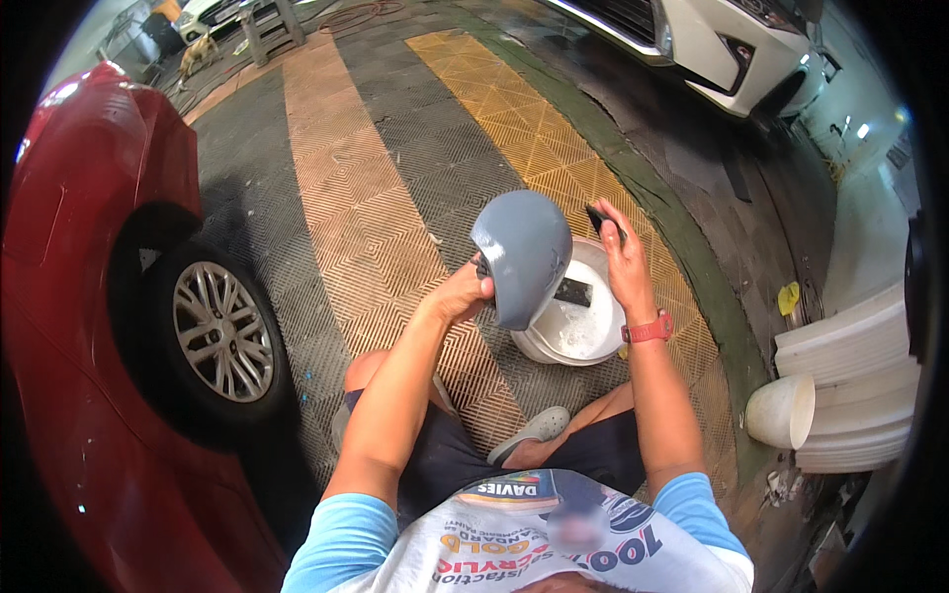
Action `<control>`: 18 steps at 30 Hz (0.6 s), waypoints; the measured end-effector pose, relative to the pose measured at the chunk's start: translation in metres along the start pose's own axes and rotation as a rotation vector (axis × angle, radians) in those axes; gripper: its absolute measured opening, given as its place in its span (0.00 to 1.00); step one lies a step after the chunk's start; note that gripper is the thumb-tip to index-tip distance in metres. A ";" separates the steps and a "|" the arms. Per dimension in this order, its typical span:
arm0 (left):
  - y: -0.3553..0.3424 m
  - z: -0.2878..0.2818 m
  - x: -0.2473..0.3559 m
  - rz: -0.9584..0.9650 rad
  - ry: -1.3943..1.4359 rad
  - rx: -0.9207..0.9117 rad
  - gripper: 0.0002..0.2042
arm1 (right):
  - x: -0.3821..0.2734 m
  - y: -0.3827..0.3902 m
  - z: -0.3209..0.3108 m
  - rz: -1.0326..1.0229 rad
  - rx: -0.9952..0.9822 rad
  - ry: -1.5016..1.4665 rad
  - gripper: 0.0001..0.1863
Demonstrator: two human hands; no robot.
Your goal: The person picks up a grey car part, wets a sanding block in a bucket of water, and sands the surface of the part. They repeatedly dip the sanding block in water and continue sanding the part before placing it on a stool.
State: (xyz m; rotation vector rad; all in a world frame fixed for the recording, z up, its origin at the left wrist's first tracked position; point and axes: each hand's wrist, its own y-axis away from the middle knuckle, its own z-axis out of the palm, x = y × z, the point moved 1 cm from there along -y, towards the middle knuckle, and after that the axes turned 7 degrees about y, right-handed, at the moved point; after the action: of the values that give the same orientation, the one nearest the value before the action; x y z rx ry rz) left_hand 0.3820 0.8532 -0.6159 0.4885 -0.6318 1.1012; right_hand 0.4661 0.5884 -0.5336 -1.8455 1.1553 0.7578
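Note:
My left hand is closed on the underside of a grey, rounded shell-like part, its smooth curved face up and turned toward the right, with light patches on it. My right hand grips a small, flat black piece just right of the shell, over the bucket's far side. Below both is a white bucket of milky, foamy liquid, with a dark rectangular piece in it. The fingers of my left hand are partly hidden by the shell.
A red car stands close on my left. A white car is at the back right, a dog at the far left. White pots and stacked mouldings line my right. Patterned mats cover the floor.

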 end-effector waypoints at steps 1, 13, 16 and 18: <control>0.001 0.005 0.000 -0.015 -0.033 0.007 0.66 | -0.035 -0.003 -0.001 -0.051 -0.028 -0.012 0.27; -0.009 0.025 -0.011 0.042 -0.297 -0.091 0.69 | -0.083 0.014 0.000 -0.448 -0.297 0.390 0.27; -0.005 0.020 -0.008 0.033 -0.317 -0.057 0.70 | -0.115 0.030 0.009 -0.594 -0.381 0.410 0.26; -0.006 0.019 -0.006 0.042 -0.392 -0.045 0.70 | -0.127 0.040 0.010 -0.672 -0.431 0.363 0.24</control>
State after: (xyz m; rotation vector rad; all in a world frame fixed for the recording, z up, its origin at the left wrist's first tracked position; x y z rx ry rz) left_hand 0.3817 0.8348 -0.6069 0.6622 -1.0109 1.0356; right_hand 0.3776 0.6409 -0.4479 -2.6080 0.5098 0.2939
